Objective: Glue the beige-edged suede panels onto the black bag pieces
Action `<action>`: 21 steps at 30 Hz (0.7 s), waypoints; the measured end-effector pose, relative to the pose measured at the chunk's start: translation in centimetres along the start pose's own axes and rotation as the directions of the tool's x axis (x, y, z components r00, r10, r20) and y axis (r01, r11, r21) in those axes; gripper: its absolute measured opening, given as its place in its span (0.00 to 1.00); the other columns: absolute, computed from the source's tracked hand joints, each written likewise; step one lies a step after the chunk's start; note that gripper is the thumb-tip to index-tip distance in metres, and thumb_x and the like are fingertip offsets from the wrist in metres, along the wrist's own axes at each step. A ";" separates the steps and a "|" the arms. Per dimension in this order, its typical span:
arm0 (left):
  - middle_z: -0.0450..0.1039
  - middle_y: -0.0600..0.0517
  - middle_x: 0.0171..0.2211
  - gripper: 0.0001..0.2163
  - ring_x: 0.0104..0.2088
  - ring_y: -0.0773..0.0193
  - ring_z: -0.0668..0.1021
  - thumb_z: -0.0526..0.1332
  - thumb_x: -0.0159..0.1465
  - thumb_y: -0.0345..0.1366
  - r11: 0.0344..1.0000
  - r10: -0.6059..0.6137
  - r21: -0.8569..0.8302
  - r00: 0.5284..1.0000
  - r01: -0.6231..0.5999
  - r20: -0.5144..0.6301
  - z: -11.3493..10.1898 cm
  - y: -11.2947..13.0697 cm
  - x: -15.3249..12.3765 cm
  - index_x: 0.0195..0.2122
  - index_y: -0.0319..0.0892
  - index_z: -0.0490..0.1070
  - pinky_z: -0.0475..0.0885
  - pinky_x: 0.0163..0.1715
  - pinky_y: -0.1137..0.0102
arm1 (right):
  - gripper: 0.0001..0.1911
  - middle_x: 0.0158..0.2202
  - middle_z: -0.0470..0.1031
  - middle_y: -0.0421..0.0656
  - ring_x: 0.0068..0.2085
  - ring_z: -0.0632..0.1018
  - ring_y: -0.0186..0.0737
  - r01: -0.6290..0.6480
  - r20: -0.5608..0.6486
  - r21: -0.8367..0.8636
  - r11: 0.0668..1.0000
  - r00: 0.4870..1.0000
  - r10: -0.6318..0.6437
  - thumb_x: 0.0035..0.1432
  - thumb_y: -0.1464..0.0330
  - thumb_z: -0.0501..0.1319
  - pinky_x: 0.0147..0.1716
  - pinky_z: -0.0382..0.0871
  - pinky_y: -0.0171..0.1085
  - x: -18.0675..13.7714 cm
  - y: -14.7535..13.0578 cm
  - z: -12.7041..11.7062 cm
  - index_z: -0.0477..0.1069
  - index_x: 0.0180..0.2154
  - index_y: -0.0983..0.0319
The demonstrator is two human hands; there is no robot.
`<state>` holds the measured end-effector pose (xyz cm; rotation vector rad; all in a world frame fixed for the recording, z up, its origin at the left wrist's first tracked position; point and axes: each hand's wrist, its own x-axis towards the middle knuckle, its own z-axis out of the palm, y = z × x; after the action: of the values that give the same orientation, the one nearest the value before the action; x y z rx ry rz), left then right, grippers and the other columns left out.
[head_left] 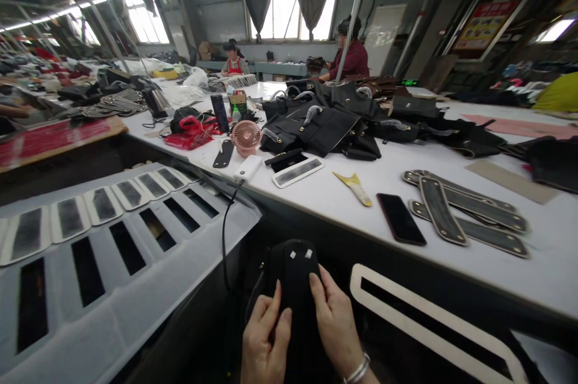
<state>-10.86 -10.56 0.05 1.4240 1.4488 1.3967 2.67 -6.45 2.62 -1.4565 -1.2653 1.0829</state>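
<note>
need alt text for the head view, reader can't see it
A person's left hand and right hand hold a black piece with two small white patches near its far end. A white worktable beyond bears black bags, a pink fan and a phone; two people are behind it.

Black, round-ended piece of dull, leather- or cloth-like material (298, 297), held from both sides low in the centre of the head view I follow remotely.

Two small white patches (309, 254) sit side by side, apart from each other, near its rounded far end; below them I see a plain, dark surface. The piece looks longer than wide, its length running away from the camera, its near end lost to me in shadow. A tiny gold-coloured fitting (261, 265) shows just beside its left edge, though I cannot tell whether the two are joined.
</note>
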 end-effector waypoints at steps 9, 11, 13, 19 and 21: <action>0.73 0.49 0.37 0.20 0.38 0.63 0.78 0.57 0.67 0.36 0.977 0.132 0.164 0.990 -0.138 0.045 -0.3 -1.6 0.1 0.60 0.43 0.65 0.74 0.41 0.73 | 0.29 0.56 0.71 0.52 0.56 0.72 0.48 -0.011 0.064 -0.049 0.999 0.998 0.015 0.63 0.56 0.53 0.57 0.64 0.44 -1.5 0.8 0.7 0.59 0.60 0.66; 0.73 0.50 0.38 0.20 0.39 0.63 0.78 0.57 0.67 0.36 0.979 0.128 0.155 0.991 -0.131 0.030 -0.2 -2.0 0.0 0.60 0.43 0.65 0.73 0.42 0.74 | 0.28 0.55 0.72 0.52 0.55 0.73 0.47 -0.001 0.071 -0.041 0.999 0.997 0.004 0.63 0.56 0.52 0.57 0.65 0.44 -1.3 0.4 0.8 0.59 0.59 0.66; 0.73 0.50 0.37 0.19 0.39 0.63 0.78 0.58 0.67 0.37 0.985 0.114 0.132 0.993 -0.111 -0.017 0.0 -2.3 0.0 0.59 0.44 0.66 0.73 0.42 0.75 | 0.27 0.55 0.72 0.51 0.54 0.74 0.47 0.001 0.071 -0.033 0.999 0.997 0.001 0.63 0.57 0.52 0.56 0.66 0.43 -1.3 0.0 0.9 0.60 0.59 0.65; 0.73 0.53 0.36 0.19 0.38 0.63 0.77 0.61 0.64 0.43 0.998 0.040 0.060 0.990 -0.032 -0.137 0.5 -2.5 -0.5 0.56 0.48 0.70 0.71 0.38 0.75 | 0.27 0.53 0.73 0.52 0.53 0.75 0.46 0.006 0.076 -0.003 1.000 0.997 -0.006 0.64 0.58 0.50 0.54 0.67 0.43 -1.5 -0.8 0.9 0.61 0.59 0.66; 0.72 0.53 0.37 0.20 0.38 0.63 0.76 0.62 0.64 0.44 0.998 0.028 0.054 0.991 -0.021 -0.130 0.3 -2.5 -0.6 0.56 0.49 0.70 0.70 0.38 0.75 | 0.27 0.54 0.73 0.51 0.53 0.75 0.46 0.003 0.088 0.028 1.000 0.996 -0.006 0.65 0.58 0.50 0.55 0.66 0.43 -1.6 -1.0 0.7 0.61 0.60 0.65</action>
<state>-11.07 -10.64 -2.58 1.4094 1.5658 1.5010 1.65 -7.87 3.51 -1.3983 -1.3091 1.1678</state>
